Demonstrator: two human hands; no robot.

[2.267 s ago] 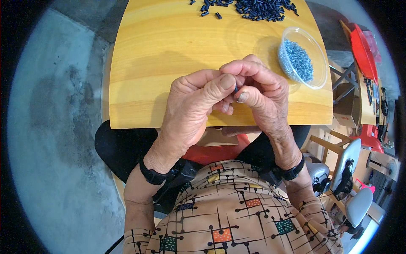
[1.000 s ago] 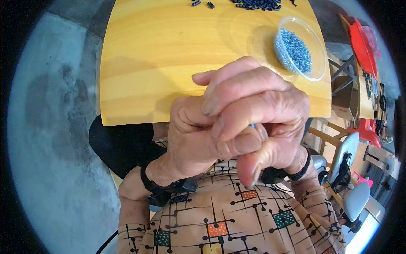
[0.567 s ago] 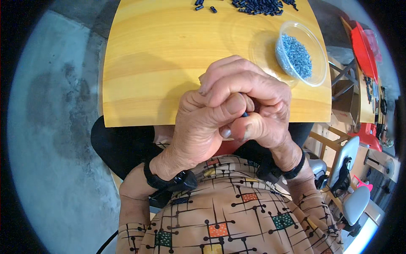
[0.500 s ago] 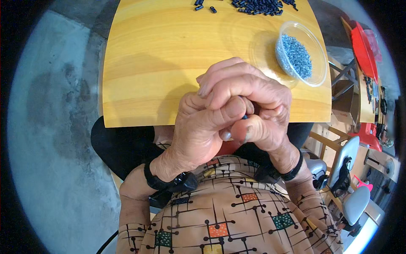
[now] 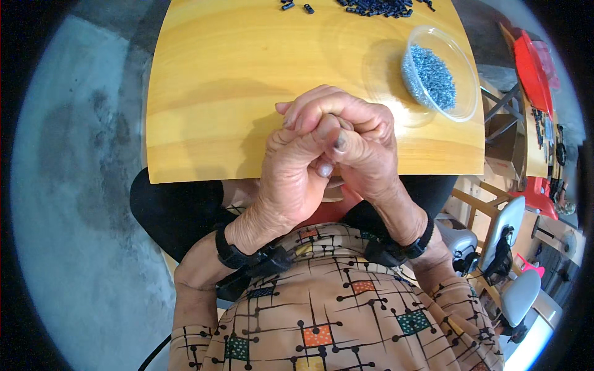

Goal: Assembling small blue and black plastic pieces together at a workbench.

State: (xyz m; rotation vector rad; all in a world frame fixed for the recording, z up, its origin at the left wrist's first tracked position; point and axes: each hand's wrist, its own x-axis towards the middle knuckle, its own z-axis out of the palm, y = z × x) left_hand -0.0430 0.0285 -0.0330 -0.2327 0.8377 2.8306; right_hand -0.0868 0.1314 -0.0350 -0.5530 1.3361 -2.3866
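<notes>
My left hand (image 5: pixel 289 170) and my right hand (image 5: pixel 369 151) are pressed together above the table's near edge. Both are closed, their fingers curled round each other and the thumb tips meeting in the middle. Whatever lies between the fingertips is hidden from this angle. Right of my hands, a clear round plastic bowl (image 5: pixel 468 99) holds a heap of small shiny silver-blue metal pieces (image 5: pixel 433 77). Short dark blue tubular pieces (image 5: pixel 378 7) lie in a pile at the table's far edge, with a few loose ones (image 5: pixel 309 8) to their left.
The yellow wooden table (image 5: pixel 210 117) spans the space before me. On the right are a red tray (image 5: pixel 533 74) on another table, a cardboard box (image 5: pixel 504 142), and grey chairs (image 5: pixel 508 222). Black bands with dark devices circle both my wrists.
Both hands have shifted slightly left together, and my right thumb has moved up against the left one. A small dark blue bit that showed between the fingers is now covered.
</notes>
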